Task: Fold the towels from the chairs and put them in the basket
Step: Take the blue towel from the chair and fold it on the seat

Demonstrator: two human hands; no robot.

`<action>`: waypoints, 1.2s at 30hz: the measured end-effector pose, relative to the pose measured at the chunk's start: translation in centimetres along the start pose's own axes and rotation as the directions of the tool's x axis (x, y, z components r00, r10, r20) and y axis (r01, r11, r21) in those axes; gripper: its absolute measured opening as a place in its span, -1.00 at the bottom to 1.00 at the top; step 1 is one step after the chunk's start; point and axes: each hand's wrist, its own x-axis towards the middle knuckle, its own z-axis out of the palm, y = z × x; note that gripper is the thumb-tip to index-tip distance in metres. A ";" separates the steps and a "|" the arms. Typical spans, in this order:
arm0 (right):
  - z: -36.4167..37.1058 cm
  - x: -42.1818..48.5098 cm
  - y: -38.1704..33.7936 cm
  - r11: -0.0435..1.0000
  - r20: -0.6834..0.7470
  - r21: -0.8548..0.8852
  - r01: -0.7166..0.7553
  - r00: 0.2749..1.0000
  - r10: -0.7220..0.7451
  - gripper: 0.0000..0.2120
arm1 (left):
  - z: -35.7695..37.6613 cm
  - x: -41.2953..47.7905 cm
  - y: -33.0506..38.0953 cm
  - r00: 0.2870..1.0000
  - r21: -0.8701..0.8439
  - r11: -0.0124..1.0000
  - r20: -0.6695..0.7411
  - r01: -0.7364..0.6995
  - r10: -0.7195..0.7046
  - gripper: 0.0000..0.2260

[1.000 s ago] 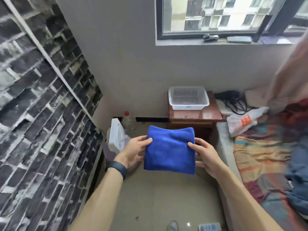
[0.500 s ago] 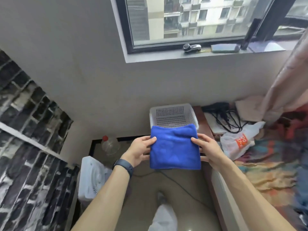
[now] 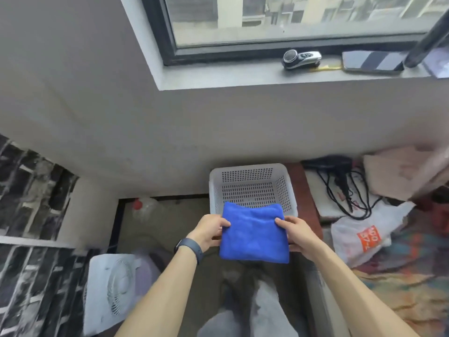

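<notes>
The left hand (image 3: pixel 210 231) and right hand (image 3: pixel 297 233) each have a grip pinched on a side edge of the folded blue towel (image 3: pixel 254 235), thumbs on top. The towel is held in the air at the near rim of the white perforated basket (image 3: pixel 247 167), which sits on a reddish-brown surface (image 3: pixel 300 188) below the window

Hidden, cut off and blurred parts, head view.
Towel (image 3: pixel 254 233) covers the basket's (image 3: pixel 252 170) near rim and most fingers of the left hand (image 3: pixel 209 231) and right hand (image 3: pixel 297 235) holding it. Fan (image 3: pixel 114 290) and bottle (image 3: pixel 145 207) are smeared. Orange print on the bag (image 3: pixel 364 237) is unreadable. Curtain (image 3: pixel 408 171) is blurred and cut by the right edge.
</notes>
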 end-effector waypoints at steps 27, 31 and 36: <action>4.5 23.1 -0.7 0.996 -0.036 -0.062 0.058 0.998 -0.060 -0.71 | 5.9 16.6 1.0 0.887 0.894 0.437 -0.116 -0.103 0.447 -0.46; 4.3 22.2 -1.4 0.950 -0.140 -0.269 0.156 0.970 -0.199 -0.64 | 6.8 18.9 0.1 0.858 0.963 0.242 -0.023 -0.118 0.512 -0.46; 5.2 22.4 0.4 0.235 0.175 -0.837 0.494 0.649 -0.740 -0.51 | 6.1 22.7 -2.4 0.845 0.979 0.200 -0.073 -0.041 0.529 -0.42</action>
